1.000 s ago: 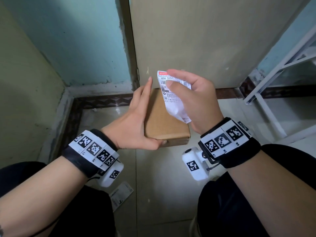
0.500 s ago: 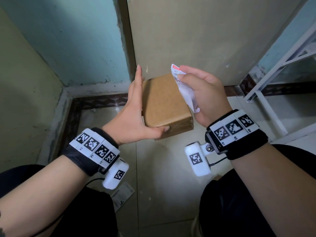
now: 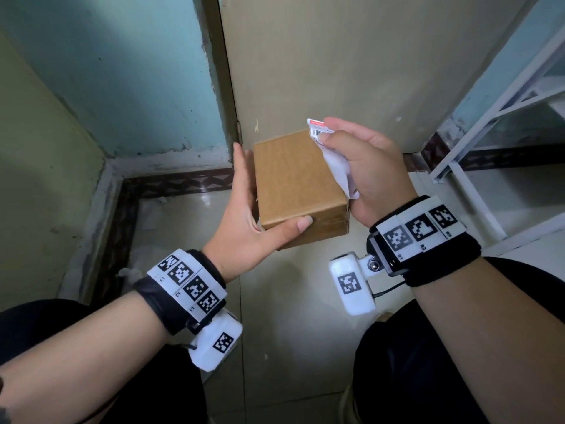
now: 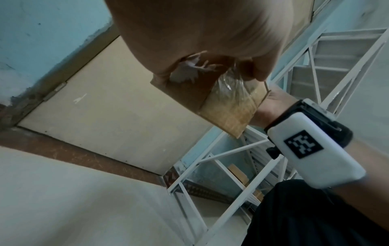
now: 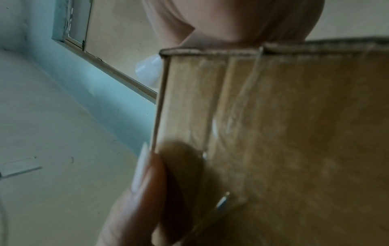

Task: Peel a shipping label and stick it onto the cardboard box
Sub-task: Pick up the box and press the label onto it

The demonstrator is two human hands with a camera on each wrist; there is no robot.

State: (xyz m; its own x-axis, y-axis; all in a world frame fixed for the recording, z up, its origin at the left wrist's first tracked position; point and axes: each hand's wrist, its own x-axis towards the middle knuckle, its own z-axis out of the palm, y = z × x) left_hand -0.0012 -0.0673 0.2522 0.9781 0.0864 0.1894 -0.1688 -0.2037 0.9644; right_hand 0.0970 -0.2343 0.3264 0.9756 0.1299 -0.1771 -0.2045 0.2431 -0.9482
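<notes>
1. Head view: the left hand holds the cardboard box in the air, thumb across its near edge and fingers up along its left side. The box's long axis runs away from the person, its broad bare top face upward. The right hand pinches the shipping label by its upper end. The label hangs just beside the box's right edge, its length roughly along that axis. Of the two hands, the right is the one at the bare face, so the coming move is likely a short swing to the left.

2. Left wrist view: the palm covers part of the box's underside, which carries clear tape. The label is not visible here.

3. Right wrist view: the box's taped side fills the frame directly ahead of the right hand, and the other hand's thumb rests at its corner. The pinch itself is out of sight.
</notes>
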